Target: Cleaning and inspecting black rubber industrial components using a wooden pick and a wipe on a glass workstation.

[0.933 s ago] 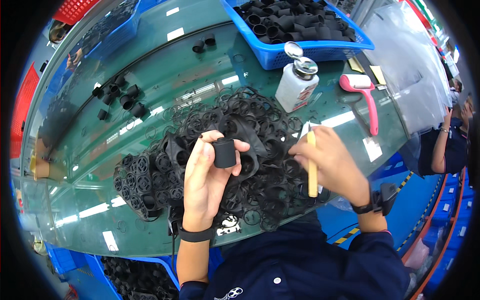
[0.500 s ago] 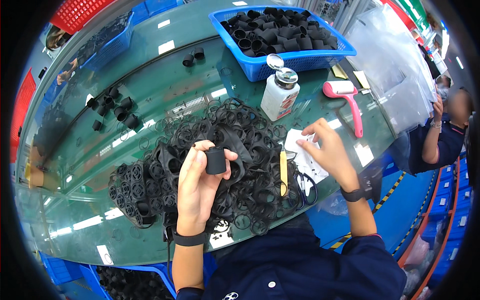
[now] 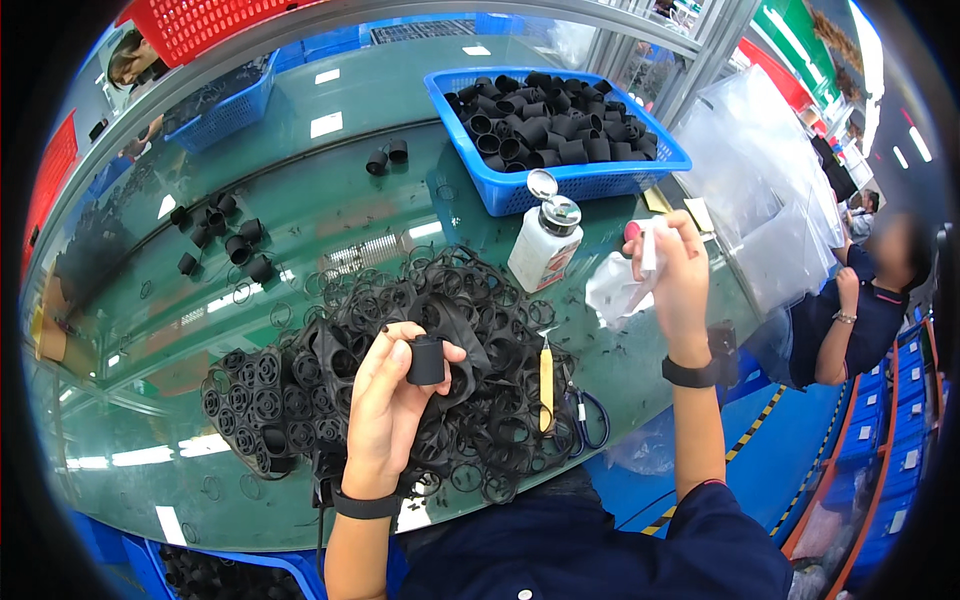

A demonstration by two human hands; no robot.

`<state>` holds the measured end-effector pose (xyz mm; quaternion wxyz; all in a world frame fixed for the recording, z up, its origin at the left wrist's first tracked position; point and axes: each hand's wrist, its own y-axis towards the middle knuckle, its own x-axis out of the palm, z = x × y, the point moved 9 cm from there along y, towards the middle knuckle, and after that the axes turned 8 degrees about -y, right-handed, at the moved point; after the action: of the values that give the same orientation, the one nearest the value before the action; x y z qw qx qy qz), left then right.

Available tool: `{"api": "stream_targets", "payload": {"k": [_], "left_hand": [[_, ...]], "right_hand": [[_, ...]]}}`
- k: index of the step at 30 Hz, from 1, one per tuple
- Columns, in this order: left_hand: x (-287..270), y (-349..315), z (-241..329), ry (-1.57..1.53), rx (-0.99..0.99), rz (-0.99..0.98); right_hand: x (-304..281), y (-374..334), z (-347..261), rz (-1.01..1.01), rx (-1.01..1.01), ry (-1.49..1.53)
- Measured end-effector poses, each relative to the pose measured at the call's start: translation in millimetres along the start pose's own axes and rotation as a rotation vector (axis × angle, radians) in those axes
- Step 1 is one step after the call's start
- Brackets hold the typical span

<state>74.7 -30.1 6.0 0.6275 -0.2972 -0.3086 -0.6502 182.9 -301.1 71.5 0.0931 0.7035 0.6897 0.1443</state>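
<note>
My left hand point(image 3: 378, 415) holds a short black rubber cylinder point(image 3: 426, 362) upright between thumb and fingers, over a heap of black rubber scraps and rings point(image 3: 440, 300). To the right, my right hand point(image 3: 688, 285) is raised and pinches a crumpled white wipe point(image 3: 620, 288), part of which hangs down toward the table. A white pump bottle point(image 3: 545, 248) with its metal lid flipped up stands between the heap and the blue basket. Below it lie a yellow-handled tool point(image 3: 546, 388) with a thin metal tip and dark-handled scissors point(image 3: 594, 420).
A blue basket point(image 3: 590, 183) full of black cylinders stands at the back. Several loose black cylinders point(image 3: 238, 249) lie on the green table point(image 3: 330, 185) at left. My right hand mostly hides a pink roller. Clear plastic sheets point(image 3: 765, 160) and another person point(image 3: 850, 320) are at right.
My right hand has taken hold of the white wipe and lifted it off the table. My left hand still holds the black cylinder. The view has shifted slightly.
</note>
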Motion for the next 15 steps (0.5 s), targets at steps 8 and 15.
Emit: {"api": "stream_targets", "payload": {"k": [8,15], "left_hand": [[-1,-2,0,-0.006,-0.012,0.022],[0,-4,2,0.0,-0.019,0.031]], "right_hand": [[58,30,-5,-0.224,-0.239,-0.583],[76,26,-12,-0.238,-0.359,-0.96]]}}
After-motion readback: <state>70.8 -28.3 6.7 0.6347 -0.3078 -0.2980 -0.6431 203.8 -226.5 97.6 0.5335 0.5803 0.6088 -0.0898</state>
